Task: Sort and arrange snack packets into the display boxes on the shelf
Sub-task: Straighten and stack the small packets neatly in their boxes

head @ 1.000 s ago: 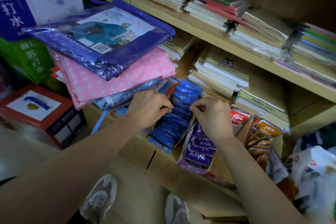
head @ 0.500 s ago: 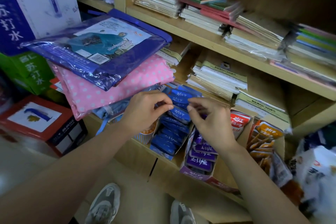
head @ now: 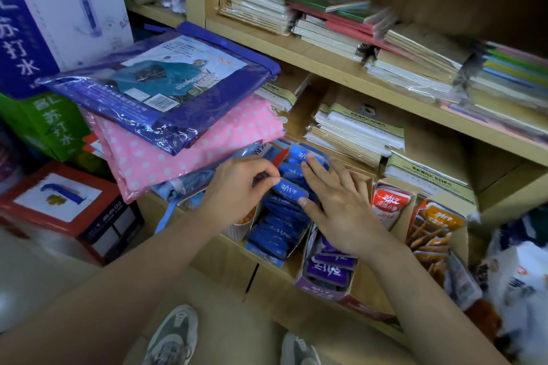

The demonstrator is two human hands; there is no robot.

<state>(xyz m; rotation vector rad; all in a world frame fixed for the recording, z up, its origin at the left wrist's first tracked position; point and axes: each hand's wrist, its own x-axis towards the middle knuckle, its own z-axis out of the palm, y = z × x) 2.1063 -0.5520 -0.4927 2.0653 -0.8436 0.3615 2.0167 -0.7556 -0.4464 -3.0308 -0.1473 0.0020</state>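
Note:
A row of blue snack packets (head: 275, 231) stands in an open display box on the low shelf. My left hand (head: 237, 190) pinches one blue packet (head: 289, 188) near the row's middle by its left end. My right hand (head: 341, 201) lies with straight fingers on the packets, its thumb touching that same packet's right end and its fingertips on the rear packets. A box of purple packets (head: 329, 271) sits to the right, partly under my right wrist. Further right stand a red packet (head: 388, 201) and orange packets (head: 433, 234).
Folded raincoat packs, blue (head: 166, 83) over pink dotted (head: 184, 148), overhang the left of the blue row. Stacks of notebooks (head: 353, 133) fill the shelves behind and above. Cartons (head: 59, 204) stand at left. A white bag (head: 522, 281) sits at right. My shoes (head: 175, 335) are on the floor below.
My right hand has opened out and moved up over the blue packets from beside the purple box. My left hand has shifted along the row and now pinches one packet. The view moved closer.

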